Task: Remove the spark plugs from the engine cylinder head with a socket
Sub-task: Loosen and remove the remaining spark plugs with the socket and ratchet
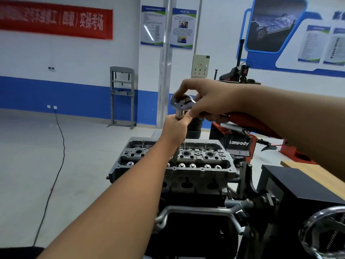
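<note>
Chrome handwheel [324, 234] sits nearest, bottom right, blurred, next to a black box [291, 186] and a grey tube frame [196, 210] that runs across the front of the stand.

Left forearm comes up from bottom left across the engine. Engine cylinder head [173, 161] sits on the stand, top face open to the camera: three round plug wells visible along the far row, a fourth position hidden behind the left arm. Row of shiny round caps along the near row. Can't see any spark plug itself.

Left hand [175, 129] is above the head, wrapped around the upper part of the extension bar [175, 157]. Bar stands close to upright and drops into the head around the hidden well; lower end is not visible.

Right hand [207, 98] is just above the left, fingertips pinching the chrome ratchet head [182, 102], thumb underneath beside the socket drive. Ratchet sits on top of the bar. Red-orange handle [248, 121] runs back to the right under the right wrist.

Behind the engine: red and black machine marked "Lanpody" [239, 144]. Wooden bench top [298, 165] at right. Black cable [59, 146] trails across the grey floor at left.

Far wall: grey shop press [122, 96], white wall with blue band, red banner [56, 21], posters [168, 27], pale electrical box [200, 66].
</note>
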A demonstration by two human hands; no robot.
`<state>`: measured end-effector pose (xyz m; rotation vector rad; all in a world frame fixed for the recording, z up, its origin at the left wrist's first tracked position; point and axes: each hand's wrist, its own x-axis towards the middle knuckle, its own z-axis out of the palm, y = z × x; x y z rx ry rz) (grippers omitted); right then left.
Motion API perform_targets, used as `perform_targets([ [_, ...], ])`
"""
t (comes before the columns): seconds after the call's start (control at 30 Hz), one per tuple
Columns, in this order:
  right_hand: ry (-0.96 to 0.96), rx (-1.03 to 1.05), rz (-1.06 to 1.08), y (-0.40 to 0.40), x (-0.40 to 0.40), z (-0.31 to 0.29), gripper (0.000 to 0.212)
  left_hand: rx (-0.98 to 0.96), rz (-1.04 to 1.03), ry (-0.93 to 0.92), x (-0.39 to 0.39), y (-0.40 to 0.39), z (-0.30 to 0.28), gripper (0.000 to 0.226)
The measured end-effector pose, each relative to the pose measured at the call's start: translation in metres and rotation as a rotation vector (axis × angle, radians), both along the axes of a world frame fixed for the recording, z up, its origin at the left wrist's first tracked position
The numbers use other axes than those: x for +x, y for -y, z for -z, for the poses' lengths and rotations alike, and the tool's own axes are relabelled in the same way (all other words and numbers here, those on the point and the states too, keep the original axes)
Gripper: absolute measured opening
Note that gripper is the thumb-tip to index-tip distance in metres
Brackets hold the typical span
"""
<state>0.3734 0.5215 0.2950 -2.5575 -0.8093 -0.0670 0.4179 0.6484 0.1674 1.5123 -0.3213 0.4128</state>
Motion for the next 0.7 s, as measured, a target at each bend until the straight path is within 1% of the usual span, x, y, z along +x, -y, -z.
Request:
perform_targets([
  [0.07,-0.014,0.069,0.039,0.009,0.005,0.004,0.044,-0.016,0.013,-0.015,0.001,0.000,0.001,0.047],
  [0.17,0.006,0.109,0.079,0.021,0.007,0.013,0.044,-0.051,0.036,-0.017,0.004,0.000,0.002,0.043],
  [0.27,0.009,0.247,0.047,0.028,0.007,0.019,0.041,-0.045,0.026,-0.004,0.006,0.001,0.004,0.044],
  [0.33,-0.041,0.360,-0.002,0.030,0.007,0.017,0.038,-0.026,0.017,0.004,0.006,0.001,0.005,0.045],
  [0.4,-0.105,0.408,-0.051,0.029,0.006,0.014,0.036,-0.019,0.014,0.013,0.007,0.002,0.005,0.048],
  [0.57,-0.177,0.324,-0.039,0.022,0.004,0.013,0.033,-0.037,0.009,0.006,0.009,0.004,0.005,0.050],
  [0.7,-0.181,0.290,0.003,0.018,0.002,0.008,0.030,-0.005,-0.030,0.001,0.010,0.005,0.005,0.051],
])
